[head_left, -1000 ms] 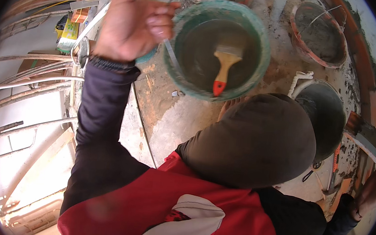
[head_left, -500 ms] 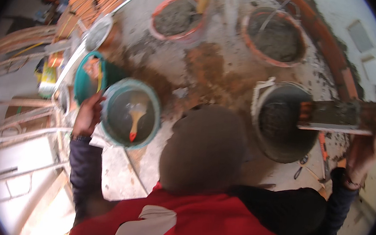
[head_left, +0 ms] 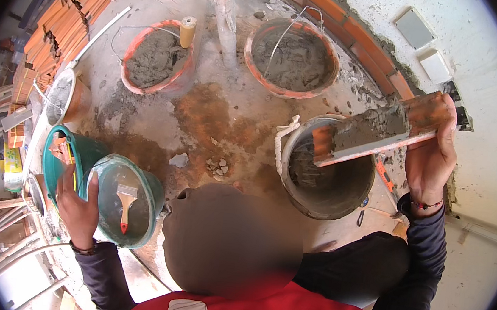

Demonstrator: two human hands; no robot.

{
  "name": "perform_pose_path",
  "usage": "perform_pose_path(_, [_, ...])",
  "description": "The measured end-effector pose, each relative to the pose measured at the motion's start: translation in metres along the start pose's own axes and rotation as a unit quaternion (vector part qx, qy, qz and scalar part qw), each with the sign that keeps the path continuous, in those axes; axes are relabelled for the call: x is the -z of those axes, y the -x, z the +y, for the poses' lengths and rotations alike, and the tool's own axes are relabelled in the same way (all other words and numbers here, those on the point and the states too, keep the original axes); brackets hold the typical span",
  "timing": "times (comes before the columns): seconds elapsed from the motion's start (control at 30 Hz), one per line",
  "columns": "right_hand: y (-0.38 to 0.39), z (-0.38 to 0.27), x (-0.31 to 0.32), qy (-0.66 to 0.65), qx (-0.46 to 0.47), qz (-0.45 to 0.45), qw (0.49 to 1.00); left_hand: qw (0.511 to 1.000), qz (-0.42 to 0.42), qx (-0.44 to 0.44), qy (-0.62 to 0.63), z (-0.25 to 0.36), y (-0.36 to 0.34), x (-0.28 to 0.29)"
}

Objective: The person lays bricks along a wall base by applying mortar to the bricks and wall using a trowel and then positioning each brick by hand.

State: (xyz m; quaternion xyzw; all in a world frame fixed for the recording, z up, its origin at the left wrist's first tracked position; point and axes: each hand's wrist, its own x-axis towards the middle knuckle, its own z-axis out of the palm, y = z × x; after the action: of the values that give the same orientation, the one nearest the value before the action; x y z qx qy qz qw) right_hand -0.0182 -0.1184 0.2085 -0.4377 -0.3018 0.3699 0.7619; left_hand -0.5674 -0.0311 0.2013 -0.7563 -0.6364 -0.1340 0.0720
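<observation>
My right hand (head_left: 432, 158) grips one end of an orange brick (head_left: 323, 144), with fingers over the end and the thumb along the edge. Grey mortar (head_left: 374, 128) coats the brick's upper face. The brick slants over a dark bucket (head_left: 349, 194) with wet grey residue inside. On the left, my left hand (head_left: 79, 207) has its fingers and thumb apart, at the near side of a green bucket (head_left: 84, 150) holding brick pieces. Beside it stands a teal bucket of cloudy water (head_left: 151, 202), with a wooden-handled paintbrush (head_left: 126, 206) in it.
Two orange-rimmed buckets of mortar, one left (head_left: 126, 71) and one right (head_left: 248, 53), stand farther off, either side of a pole (head_left: 223, 18). Stacked bricks (head_left: 63, 26) lie far left. A low brick course (head_left: 367, 44) runs along the white wall (head_left: 484, 64). An orange-handled tool (head_left: 385, 175) lies beside the dark bucket.
The whole view has shifted. The brick in my right hand has gone from nearly level to slanted, reaching farther over the dark bucket. My left hand's fingers now show more spread.
</observation>
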Motion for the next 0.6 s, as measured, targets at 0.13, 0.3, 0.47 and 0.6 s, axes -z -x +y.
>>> perform_pose_path(0.13, [-0.013, 0.005, -0.030, -0.019, -0.016, 0.004, 1.000, 0.849, -0.211, 0.037, 0.483, 0.104, -0.019, -0.037])
perform_pose_path(0.3, [-0.029, 0.035, -0.109, -0.120, -0.034, -0.135, 0.983, 0.428, -0.344, -0.010, 0.836, 0.183, -0.036, -0.104])
perform_pose_path(0.47, [-0.023, 0.086, -0.186, -0.153, -0.044, -0.108, 0.981, 0.293, -0.097, 0.056, 0.950, 0.182, -0.046, -0.100])
perform_pose_path(0.6, [-0.017, 0.123, -0.203, -0.132, -0.126, -0.243, 0.953, 0.252, -0.011, 0.125, 0.959, 0.147, -0.041, -0.097])
